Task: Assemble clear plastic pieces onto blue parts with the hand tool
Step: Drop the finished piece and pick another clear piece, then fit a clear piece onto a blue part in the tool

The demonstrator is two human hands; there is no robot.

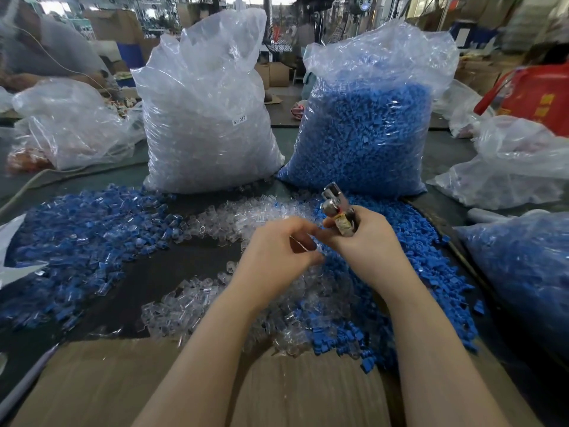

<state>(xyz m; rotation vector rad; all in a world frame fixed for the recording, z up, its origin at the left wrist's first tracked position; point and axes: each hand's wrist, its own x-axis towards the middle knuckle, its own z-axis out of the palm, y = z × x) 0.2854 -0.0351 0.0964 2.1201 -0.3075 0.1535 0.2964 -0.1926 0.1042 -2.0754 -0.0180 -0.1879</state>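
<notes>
Above the loose blue parts [409,251], right hand [366,238] curled around hand tool [337,204], left hand [277,254] fingers pinching clear piece [303,245].

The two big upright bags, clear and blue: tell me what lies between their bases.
In the head view, the clear-piece bag and blue-part bag nearly touch at the base; a narrow wedge of dark table shows there, with loose clear pieces just in front.

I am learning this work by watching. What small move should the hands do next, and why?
Probably bring the left hand up to the hand tool gripped in the right hand. The left fingertips seem to pinch a small piece beside the tool's metal head, which points away and looks empty.
</notes>
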